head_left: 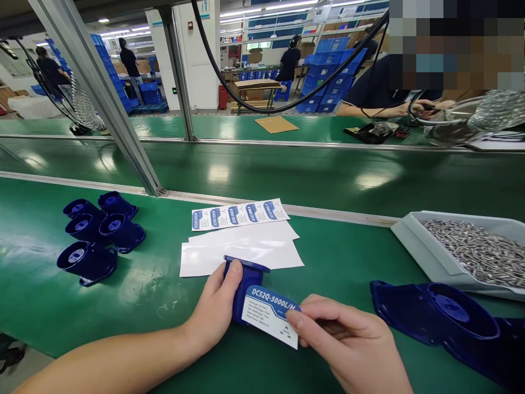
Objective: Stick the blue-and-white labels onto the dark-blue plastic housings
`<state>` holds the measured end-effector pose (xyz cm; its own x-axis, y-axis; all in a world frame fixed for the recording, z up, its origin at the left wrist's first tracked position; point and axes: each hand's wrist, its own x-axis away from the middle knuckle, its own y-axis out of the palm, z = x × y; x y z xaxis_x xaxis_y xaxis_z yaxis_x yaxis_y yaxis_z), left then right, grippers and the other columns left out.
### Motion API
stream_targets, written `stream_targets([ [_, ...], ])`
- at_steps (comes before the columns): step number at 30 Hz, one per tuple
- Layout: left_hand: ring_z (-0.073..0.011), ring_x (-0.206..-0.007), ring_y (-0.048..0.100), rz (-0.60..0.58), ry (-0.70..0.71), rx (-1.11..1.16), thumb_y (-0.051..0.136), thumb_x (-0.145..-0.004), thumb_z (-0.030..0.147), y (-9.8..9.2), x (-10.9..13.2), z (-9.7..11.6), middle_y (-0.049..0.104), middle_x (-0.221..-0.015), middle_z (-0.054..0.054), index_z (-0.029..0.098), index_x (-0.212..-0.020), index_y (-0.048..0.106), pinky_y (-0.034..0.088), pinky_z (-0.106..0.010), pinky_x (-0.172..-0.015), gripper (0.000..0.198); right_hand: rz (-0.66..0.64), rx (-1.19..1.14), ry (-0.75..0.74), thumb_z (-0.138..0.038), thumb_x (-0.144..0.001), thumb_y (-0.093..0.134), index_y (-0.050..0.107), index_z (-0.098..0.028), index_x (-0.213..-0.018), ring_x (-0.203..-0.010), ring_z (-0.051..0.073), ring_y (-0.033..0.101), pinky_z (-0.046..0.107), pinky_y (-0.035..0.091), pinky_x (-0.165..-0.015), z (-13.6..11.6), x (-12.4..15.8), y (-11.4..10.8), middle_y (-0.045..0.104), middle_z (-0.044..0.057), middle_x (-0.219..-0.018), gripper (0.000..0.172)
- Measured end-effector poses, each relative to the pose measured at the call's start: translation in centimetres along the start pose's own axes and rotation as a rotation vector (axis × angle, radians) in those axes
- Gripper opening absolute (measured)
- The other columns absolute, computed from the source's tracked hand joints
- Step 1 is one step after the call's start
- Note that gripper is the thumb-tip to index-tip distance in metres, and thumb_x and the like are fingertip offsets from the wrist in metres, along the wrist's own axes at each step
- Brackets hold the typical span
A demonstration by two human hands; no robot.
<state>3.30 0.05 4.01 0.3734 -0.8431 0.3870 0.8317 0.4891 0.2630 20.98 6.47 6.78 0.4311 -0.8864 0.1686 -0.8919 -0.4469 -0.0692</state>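
Observation:
My left hand point(215, 306) is wrapped round a dark blue plastic pump housing point(241, 276), its thumb on the side near the flanged end. Between the thumb and fingers of my right hand point(344, 334) is the right end of a blue and white label point(268, 314) printed "DC52Q-5000L/H". The label lies across the front of the housing; how much of it is stuck down I cannot tell. Just behind, a sheet of printed labels point(240, 214) rests over white sheets point(241, 257) on the green bench.
Several blue housings point(88, 260) stand at the left. On the right, more blue housings point(435, 312) lie before a white tray point(414, 243) of small metal screws point(476, 249). A metal post point(102, 104) rises from the bench. Across the belt sits a co-worker point(377, 87).

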Motion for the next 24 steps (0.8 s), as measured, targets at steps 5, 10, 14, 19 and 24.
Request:
stream_targets([
  [5,-0.0143,-0.081,0.054,-0.001,0.007,-0.013,0.062,-0.088,0.078,0.1,0.2,0.1,0.067,-0.092,-0.003,0.018,-0.124,0.072,0.049,-0.025,-0.079,0.071,-0.011,0.016,0.006,-0.045,-0.073,0.084,0.074,-0.020,-0.064,-0.059,0.009,0.056,0.019,0.044,-0.057,0.0,0.0,-0.1,0.059,0.002,-0.063,0.029],
  [10,-0.0147,-0.082,0.054,-0.005,-0.005,-0.007,0.062,-0.088,0.077,0.0,0.1,0.1,0.068,-0.093,-0.003,0.019,-0.125,0.071,0.049,-0.025,-0.079,0.070,-0.028,0.028,0.012,-0.047,-0.074,0.084,0.075,-0.020,-0.065,-0.060,0.009,0.055,0.018,0.045,-0.058,0.1,-0.1,-0.2,0.059,0.002,-0.063,0.030],
  [14,-0.0156,-0.085,0.055,-0.002,0.004,-0.021,0.062,-0.088,0.078,0.0,0.1,0.0,0.068,-0.094,-0.003,0.018,-0.124,0.071,0.048,-0.025,-0.080,0.070,-0.072,0.038,-0.046,-0.049,-0.076,0.084,0.076,-0.020,-0.066,-0.058,0.010,0.057,0.017,0.046,-0.055,0.8,-0.5,-0.6,0.060,0.003,-0.062,0.032],
  [19,-0.0155,-0.083,0.055,0.004,-0.002,-0.034,0.061,-0.089,0.078,-0.1,0.1,0.1,0.067,-0.093,-0.003,0.018,-0.124,0.071,0.048,-0.026,-0.081,0.070,-0.054,0.040,-0.044,-0.048,-0.077,0.085,0.076,-0.019,-0.067,-0.058,0.009,0.057,0.016,0.047,-0.055,1.2,-0.7,-0.7,0.060,0.003,-0.063,0.032],
  [24,-0.0170,-0.088,0.059,0.002,0.006,-0.031,0.060,-0.089,0.078,0.0,-0.1,0.1,0.071,-0.101,-0.005,0.019,-0.125,0.071,0.049,-0.027,-0.084,0.070,-0.090,0.056,-0.080,-0.049,-0.077,0.084,0.076,-0.018,-0.066,-0.056,0.011,0.057,0.018,0.047,-0.052,1.0,-0.7,-0.6,0.060,0.004,-0.061,0.034],
])
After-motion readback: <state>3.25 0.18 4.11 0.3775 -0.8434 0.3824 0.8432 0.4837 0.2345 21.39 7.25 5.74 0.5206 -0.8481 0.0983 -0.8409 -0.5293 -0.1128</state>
